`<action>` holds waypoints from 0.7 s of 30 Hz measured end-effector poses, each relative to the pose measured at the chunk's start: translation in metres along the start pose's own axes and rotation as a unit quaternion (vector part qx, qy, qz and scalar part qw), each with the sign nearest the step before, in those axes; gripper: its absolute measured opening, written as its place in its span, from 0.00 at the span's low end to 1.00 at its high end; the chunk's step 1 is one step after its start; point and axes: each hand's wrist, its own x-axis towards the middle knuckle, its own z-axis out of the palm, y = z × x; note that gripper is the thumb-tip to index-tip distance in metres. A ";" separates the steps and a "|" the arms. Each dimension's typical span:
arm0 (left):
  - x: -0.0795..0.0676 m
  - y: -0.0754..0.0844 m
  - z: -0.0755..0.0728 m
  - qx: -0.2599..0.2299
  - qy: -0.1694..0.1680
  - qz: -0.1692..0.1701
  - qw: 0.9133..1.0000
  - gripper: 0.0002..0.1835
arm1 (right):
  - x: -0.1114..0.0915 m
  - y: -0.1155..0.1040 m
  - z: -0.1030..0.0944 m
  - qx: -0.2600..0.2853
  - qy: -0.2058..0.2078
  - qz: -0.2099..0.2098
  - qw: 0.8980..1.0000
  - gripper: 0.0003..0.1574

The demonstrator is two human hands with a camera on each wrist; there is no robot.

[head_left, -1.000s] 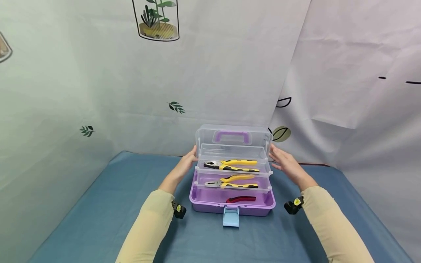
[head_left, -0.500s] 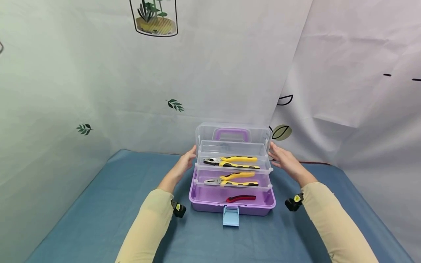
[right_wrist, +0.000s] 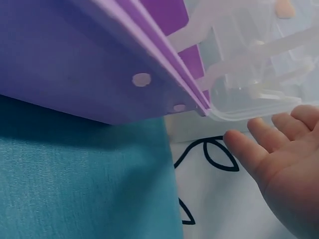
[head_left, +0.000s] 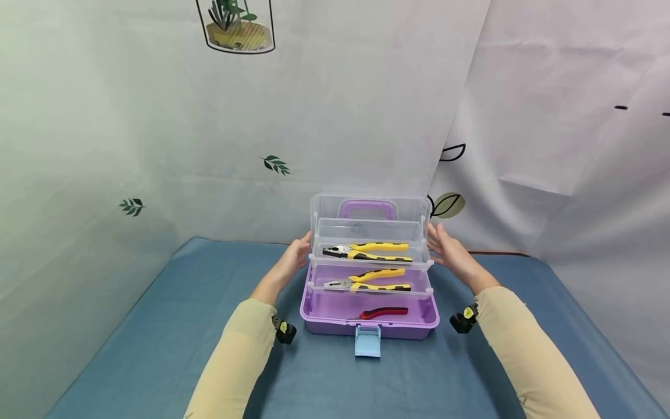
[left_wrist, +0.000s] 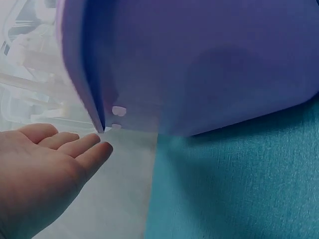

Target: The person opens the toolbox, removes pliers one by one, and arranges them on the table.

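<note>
A purple toolbox stands on the table, its clear lid raised at the back and its clear trays fanned out in steps. Yellow-and-black pliers lie in the upper tray, and a second yellow-handled pair of pliers in the lower one. In the purple base rests a red-and-black handled tool. My left hand is at the lid's left side, fingers extended along it; the left wrist view shows its palm. On the opposite side, my right hand has its straight fingertips right at the lid's edge.
A blue cloth covers the table. Close behind the toolbox hangs a pale printed curtain, which also closes in both sides. The blue latch hangs down at the box's front.
The view has tilted slightly, so the scene sits a little differently. Both hands keep their places at the lid's sides, and the tools lie as before.
</note>
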 end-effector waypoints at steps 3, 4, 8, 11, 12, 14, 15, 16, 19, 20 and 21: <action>0.000 0.000 -0.001 -0.013 0.000 0.001 1.000 0.34 | 0.000 0.000 0.002 0.013 -0.004 0.003 1.000 0.50; 0.000 0.001 -0.001 -0.019 0.001 0.002 1.000 0.34 | 0.001 0.001 0.003 0.022 -0.006 0.003 1.000 0.50; 0.000 0.000 -0.001 -0.031 0.003 0.009 0.999 0.35 | 0.001 0.002 0.006 0.060 -0.008 0.007 0.998 0.50; 0.000 0.001 0.000 -0.034 0.006 0.008 0.999 0.35 | 0.000 0.001 0.007 0.071 -0.002 0.009 0.997 0.50; 0.000 0.001 0.000 -0.035 0.006 0.009 0.999 0.36 | 0.000 0.001 0.008 0.070 0.000 0.010 0.997 0.50; 0.000 0.002 0.000 -0.037 0.005 0.010 0.999 0.36 | -0.001 0.000 0.008 0.067 0.004 0.011 0.998 0.50; 0.000 0.002 0.000 -0.039 0.005 0.010 0.999 0.36 | -0.001 -0.001 0.008 0.066 0.005 0.012 0.998 0.50; 0.000 0.003 0.000 -0.041 0.006 0.009 0.999 0.36 | -0.001 -0.001 0.008 0.065 0.005 0.012 0.998 0.50; -0.001 0.004 0.000 -0.047 0.004 0.009 0.999 0.36 | -0.001 -0.001 0.008 0.060 0.004 0.013 0.998 0.50; -0.001 0.004 0.000 -0.049 0.005 0.009 0.999 0.36 | -0.001 0.000 0.008 0.057 0.003 0.012 0.998 0.50; -0.001 0.004 0.000 -0.051 0.004 0.009 0.999 0.36 | -0.001 0.000 0.008 0.055 0.004 0.011 0.998 0.50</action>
